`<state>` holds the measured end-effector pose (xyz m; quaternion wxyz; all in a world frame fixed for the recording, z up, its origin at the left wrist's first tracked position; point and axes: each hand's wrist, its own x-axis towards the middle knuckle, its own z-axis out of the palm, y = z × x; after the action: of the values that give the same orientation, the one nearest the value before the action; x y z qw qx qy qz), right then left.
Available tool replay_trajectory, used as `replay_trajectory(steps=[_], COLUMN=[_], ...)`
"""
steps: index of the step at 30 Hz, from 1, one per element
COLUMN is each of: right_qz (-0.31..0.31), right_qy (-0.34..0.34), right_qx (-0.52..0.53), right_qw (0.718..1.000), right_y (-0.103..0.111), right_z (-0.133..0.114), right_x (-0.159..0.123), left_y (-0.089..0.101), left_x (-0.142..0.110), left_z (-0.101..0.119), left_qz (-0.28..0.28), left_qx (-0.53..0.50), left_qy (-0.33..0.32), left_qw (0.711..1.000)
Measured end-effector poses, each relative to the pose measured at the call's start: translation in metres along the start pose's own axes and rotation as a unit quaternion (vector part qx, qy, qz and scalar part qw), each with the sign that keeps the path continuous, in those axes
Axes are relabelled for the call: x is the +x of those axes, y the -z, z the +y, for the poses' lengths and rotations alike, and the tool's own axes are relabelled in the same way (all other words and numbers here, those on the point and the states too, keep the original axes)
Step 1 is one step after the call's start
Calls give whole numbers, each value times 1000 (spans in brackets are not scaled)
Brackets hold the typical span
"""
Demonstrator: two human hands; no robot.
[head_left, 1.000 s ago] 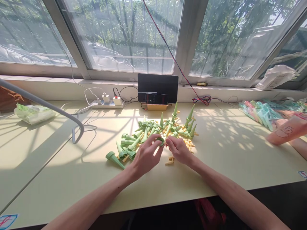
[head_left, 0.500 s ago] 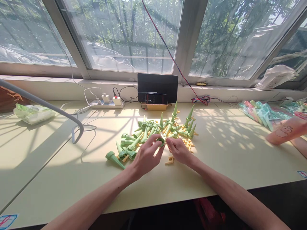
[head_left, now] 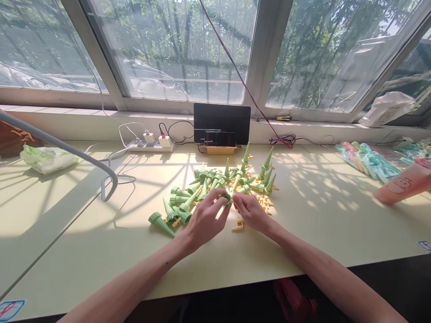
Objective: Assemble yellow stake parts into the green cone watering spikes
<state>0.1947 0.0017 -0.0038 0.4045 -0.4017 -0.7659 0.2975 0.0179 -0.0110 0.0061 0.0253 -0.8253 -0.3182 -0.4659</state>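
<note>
My left hand (head_left: 209, 216) is closed around a green plastic watering spike (head_left: 226, 197), its round open end facing up and toward me. Close against that spike, my right hand (head_left: 251, 210) is curled in a pinch; whatever its fingertips hold is hidden. Behind both hands spreads a pile of green cone-shaped spikes (head_left: 188, 201), some lying down and some standing point up. Small yellow plastic valve pieces (head_left: 262, 200) lie among them, and several spikes at the right have yellow pieces sticking out. One loose yellow piece (head_left: 237, 228) rests just below my right hand.
A black tablet (head_left: 222, 119) and a phone (head_left: 219, 138) stand at the back on a small stand. Left of them is a power strip (head_left: 148, 146) with cables. A grey curved tube (head_left: 84, 154) crosses the left side. At the right are a pink cup (head_left: 400, 184) and bagged coloured items (head_left: 367, 159).
Both my hands keep nearly the same place and grip. The other person's hand behind the pink cup at the right is gone from view.
</note>
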Motion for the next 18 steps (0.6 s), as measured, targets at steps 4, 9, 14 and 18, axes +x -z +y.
replay_trajectory(steps=[4,9,14,18], right_qz=[4,1,3,-5], right_qy=[3,0,-10,0], right_qx=[-4,-3,5,-2], right_qw=[1000,1000,1000,1000], right_y=[-1,-1,-1,0], right_z=[0,0,0,-2], right_x=[1,1,1,1], left_y=[0,0,0,0], left_x=[0,0,0,1], left_z=[0,1,1,1], left_qz=[-4,-5,-1,4], left_qx=[-6,-5,-4,-9], left_qy=[0,-1,-2,6], left_qw=[1000,1000,1000,1000])
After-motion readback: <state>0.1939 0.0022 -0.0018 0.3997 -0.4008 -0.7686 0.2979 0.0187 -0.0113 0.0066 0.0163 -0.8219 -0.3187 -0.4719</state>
